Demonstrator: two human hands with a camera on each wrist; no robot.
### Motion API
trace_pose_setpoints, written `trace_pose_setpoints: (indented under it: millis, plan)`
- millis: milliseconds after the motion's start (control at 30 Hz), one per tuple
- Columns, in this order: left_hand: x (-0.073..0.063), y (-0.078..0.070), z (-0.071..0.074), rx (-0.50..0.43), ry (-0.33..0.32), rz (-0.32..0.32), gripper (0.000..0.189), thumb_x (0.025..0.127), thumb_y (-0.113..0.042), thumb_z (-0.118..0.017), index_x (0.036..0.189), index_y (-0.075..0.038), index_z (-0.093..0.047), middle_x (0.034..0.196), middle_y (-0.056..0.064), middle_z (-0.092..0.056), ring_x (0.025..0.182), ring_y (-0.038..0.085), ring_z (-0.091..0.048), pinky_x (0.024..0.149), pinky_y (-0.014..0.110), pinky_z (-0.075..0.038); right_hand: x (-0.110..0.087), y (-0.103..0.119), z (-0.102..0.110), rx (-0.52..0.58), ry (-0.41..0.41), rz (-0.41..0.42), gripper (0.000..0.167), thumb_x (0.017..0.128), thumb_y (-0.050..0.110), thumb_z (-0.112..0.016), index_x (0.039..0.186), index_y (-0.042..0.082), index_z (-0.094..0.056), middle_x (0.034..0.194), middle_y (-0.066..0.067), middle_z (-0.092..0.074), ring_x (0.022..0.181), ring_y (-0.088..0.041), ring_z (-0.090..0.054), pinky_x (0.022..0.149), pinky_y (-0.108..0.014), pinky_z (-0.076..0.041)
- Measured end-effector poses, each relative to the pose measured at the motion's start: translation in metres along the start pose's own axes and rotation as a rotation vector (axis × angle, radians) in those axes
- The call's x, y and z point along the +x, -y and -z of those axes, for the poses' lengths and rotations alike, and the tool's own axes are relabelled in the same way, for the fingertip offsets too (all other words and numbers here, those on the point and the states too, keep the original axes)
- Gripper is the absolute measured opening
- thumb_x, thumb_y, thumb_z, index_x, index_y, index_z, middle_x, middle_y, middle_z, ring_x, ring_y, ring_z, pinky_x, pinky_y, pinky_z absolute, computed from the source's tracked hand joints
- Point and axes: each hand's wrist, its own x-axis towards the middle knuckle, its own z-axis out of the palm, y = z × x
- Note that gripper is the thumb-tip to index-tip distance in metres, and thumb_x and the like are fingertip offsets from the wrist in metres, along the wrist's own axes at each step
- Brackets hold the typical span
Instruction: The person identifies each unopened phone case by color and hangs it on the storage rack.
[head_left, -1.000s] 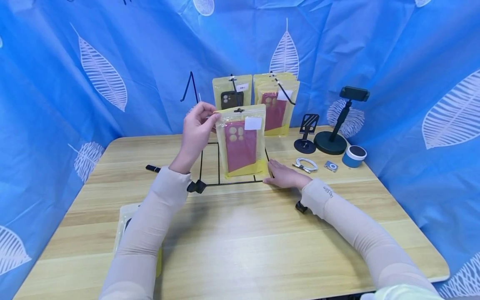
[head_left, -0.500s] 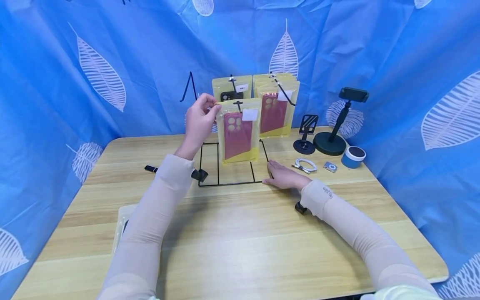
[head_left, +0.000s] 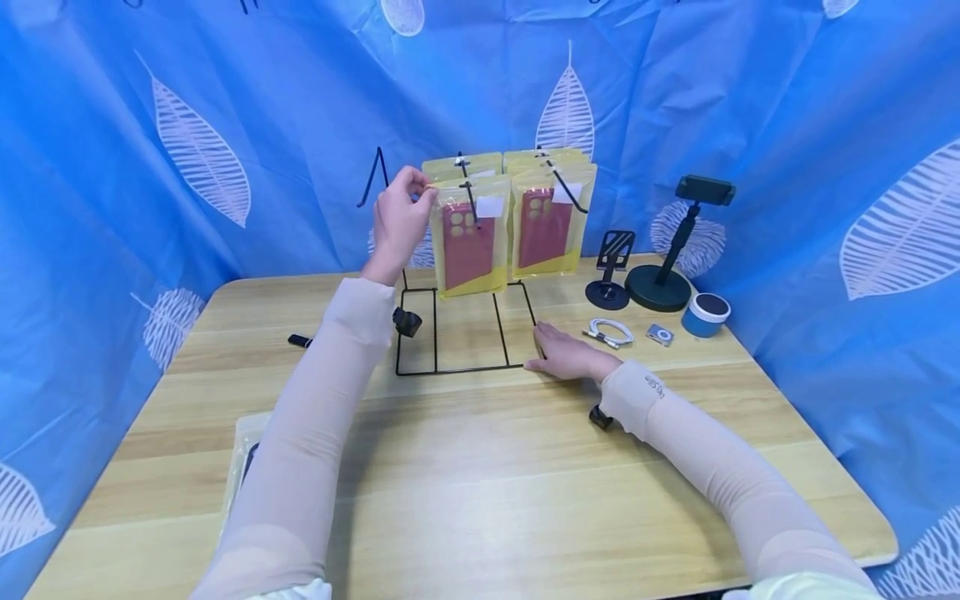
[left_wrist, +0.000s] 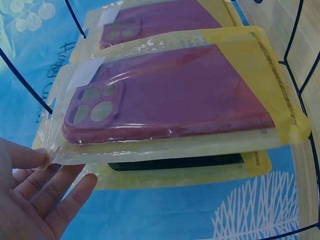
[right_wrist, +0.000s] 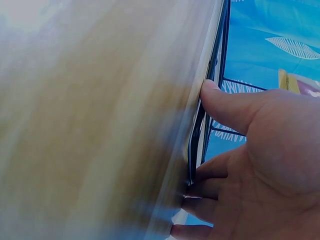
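Observation:
My left hand [head_left: 401, 221] pinches the upper left corner of a clear-and-yellow bag [head_left: 469, 250] that holds a dark red phone case. The bag hangs upright at the middle hook [head_left: 472, 205] of a black wire display rack [head_left: 465, 368], its hole level with the hook. Behind it, mostly covered, is another bag [left_wrist: 175, 180] with a black case. A matching red-case bag [head_left: 546, 229] hangs on the right hook. My right hand [head_left: 566, 353] rests on the front right corner of the rack's base, its thumb [right_wrist: 220, 100] against the wire and its fingers spread beside it.
The rack's left hook [head_left: 372, 177] is bare. On the right stand a small black phone stand [head_left: 609, 292], a taller stand [head_left: 658, 286], a coiled white cable [head_left: 611, 329], a small silver player [head_left: 660, 335] and a blue jar [head_left: 705, 315]. Another bag [head_left: 238, 442] lies under my left forearm.
My left hand has moved the red-case bag up and back along the middle hook, towards the bag behind it. My right hand has stayed at the rack's corner.

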Motion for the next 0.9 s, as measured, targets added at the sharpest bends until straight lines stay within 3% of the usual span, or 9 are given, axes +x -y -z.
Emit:
trace_pose_setpoints:
  millis: [133, 300, 900]
  plan:
    - [0.005, 0.004, -0.004, 0.032, -0.020, -0.008, 0.021, 0.101, -0.029, -0.057, 0.111, -0.010, -0.062, 0.106, 0.006, -0.073, 0.054, 0.015, -0.042, 0.054, 0.027, -0.034, -0.001, 0.000, -0.001, 0.004, 0.004, -0.008, 0.084, 0.102, 0.048, -0.048, 0.156, -0.005, -0.012, 0.165, -0.023, -0.005, 0.154, -0.037, -0.007, 0.126, -0.050, -0.011]
    - [0.011, 0.005, -0.008, 0.057, -0.045, -0.006, 0.021, 0.102, -0.029, -0.056, 0.111, -0.010, -0.062, 0.104, 0.006, -0.072, 0.059, 0.016, -0.047, 0.057, 0.027, -0.035, 0.000, 0.000, -0.002, -0.001, 0.001, -0.014, 0.084, 0.102, 0.049, -0.047, 0.157, -0.003, -0.012, 0.166, -0.022, -0.005, 0.155, -0.035, -0.006, 0.127, -0.049, -0.011]
    - [0.024, 0.007, -0.014, 0.149, -0.036, 0.016, 0.028, 0.103, -0.033, -0.050, 0.121, -0.013, -0.058, 0.109, 0.006, -0.070, 0.063, 0.017, -0.050, 0.058, 0.026, -0.037, 0.002, -0.002, -0.001, -0.020, 0.013, -0.010, 0.085, 0.102, 0.050, -0.047, 0.157, -0.003, -0.010, 0.166, -0.021, -0.003, 0.155, -0.034, -0.005, 0.127, -0.049, -0.011]
